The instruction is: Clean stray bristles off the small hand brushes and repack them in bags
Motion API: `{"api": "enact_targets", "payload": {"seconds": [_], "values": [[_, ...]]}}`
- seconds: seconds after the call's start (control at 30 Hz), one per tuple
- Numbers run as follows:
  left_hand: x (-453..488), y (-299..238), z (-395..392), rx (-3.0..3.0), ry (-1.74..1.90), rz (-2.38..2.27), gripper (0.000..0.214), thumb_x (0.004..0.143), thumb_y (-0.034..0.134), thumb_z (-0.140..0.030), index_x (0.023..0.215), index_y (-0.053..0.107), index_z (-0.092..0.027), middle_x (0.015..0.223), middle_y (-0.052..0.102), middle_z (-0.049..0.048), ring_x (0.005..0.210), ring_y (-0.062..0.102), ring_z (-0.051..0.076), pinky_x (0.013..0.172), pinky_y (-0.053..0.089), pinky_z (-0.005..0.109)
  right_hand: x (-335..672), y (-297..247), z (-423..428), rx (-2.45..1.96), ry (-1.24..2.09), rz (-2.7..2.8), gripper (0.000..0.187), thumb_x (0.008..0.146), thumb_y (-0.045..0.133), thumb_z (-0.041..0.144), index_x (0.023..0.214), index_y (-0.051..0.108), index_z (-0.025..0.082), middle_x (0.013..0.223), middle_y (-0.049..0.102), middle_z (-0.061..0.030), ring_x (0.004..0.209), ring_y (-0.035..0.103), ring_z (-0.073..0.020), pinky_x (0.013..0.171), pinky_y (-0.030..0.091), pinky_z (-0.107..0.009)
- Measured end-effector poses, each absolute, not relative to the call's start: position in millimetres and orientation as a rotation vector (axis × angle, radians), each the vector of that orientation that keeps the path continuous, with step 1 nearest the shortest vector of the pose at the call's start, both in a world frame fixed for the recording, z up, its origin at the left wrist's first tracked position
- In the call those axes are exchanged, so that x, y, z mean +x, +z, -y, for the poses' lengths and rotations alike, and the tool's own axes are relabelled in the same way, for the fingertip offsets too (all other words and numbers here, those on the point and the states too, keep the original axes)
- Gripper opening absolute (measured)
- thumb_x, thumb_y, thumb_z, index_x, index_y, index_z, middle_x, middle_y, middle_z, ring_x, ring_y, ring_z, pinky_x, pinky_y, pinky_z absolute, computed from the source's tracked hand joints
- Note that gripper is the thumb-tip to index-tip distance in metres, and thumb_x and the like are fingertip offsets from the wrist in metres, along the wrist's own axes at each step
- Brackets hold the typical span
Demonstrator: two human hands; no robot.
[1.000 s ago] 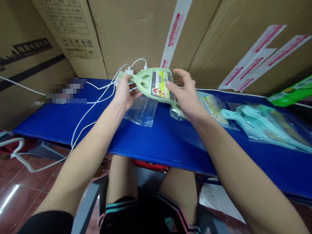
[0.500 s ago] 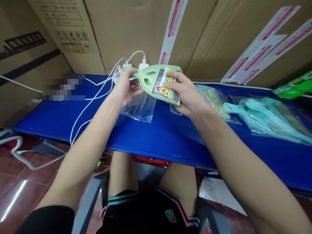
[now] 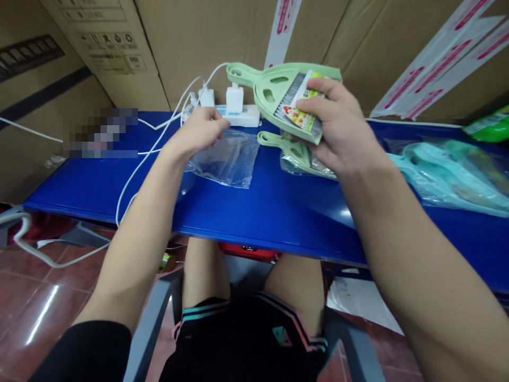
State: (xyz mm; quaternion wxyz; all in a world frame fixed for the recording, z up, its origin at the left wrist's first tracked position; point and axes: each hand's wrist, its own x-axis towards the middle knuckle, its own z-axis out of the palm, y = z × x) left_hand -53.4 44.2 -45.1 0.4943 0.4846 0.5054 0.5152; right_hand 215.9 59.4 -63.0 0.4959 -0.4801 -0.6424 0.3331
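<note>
Head view | our right hand (image 3: 338,119) firmly grips a green dustpan (image 3: 270,87), held over the back edge of the blue table (image 3: 191,228), just before cardboard cartons (image 3: 207,42) | our left hand (image 3: 201,132) open, holding nothing, just above a clear plastic bag (image 3: 222,159), near a white power strip (image 3: 242,116) | second dustpan (image 3: 296,154) lies beside the bag, under our right hand

1 head-worn camera, facing forward and down

I count two green dustpans (image 3: 278,87) by the right fingers (image 3: 318,87), two white plug adapters (image 3: 234,99) past the left fingers (image 3: 210,124), and probably one clear bag (image 3: 226,159) below those.
</note>
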Motion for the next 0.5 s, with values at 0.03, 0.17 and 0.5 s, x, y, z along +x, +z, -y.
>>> {"api": "enact_targets", "payload": {"seconds": [0.03, 0.17, 0.5], "values": [[-50.6, -47.6, -41.3, 1.296, 1.19, -1.28, 0.021, 0.068, 0.08, -0.01, 0.062, 0.062, -0.02, 0.061, 0.056, 0.0046, 0.093, 0.071, 0.029, 0.08, 0.06, 0.031, 216.6, -62.4, -59.3, -1.154, 0.808, 1.547, 0.046, 0.093, 0.067, 0.033, 0.134, 0.048, 0.025, 0.129, 0.075, -0.0094, 0.111, 0.078, -0.0219, 0.084, 0.066, -0.037], [-41.3, -58.3, -35.8, 1.696, 0.906, -1.459, 0.032, 0.054, 0.089, -0.008, 0.049, 0.06, -0.021, 0.057, 0.051, 0.0058, 0.118, 0.064, 0.042, 0.106, 0.054, 0.042, 212.9, -58.1, -55.6, -1.166, 0.849, 1.451, 0.046, 0.088, 0.07, 0.029, 0.128, 0.049, 0.025, 0.124, 0.076, -0.0083, 0.109, 0.078, -0.0202, 0.088, 0.067, -0.037], [-37.6, -64.3, -36.8, 1.737, 0.897, -1.461, 0.028, 0.061, 0.073, -0.004, 0.048, 0.055, -0.021, 0.06, 0.053, 0.0072, 0.121, 0.066, 0.039, 0.11, 0.052, 0.039, 196.7, -49.1, -39.1, -1.116, 0.974, 1.283, 0.049, 0.077, 0.079, 0.014, 0.118, 0.055, 0.025, 0.101, 0.078, -0.0003, 0.095, 0.079, -0.0169, 0.087, 0.068, -0.035]]}}
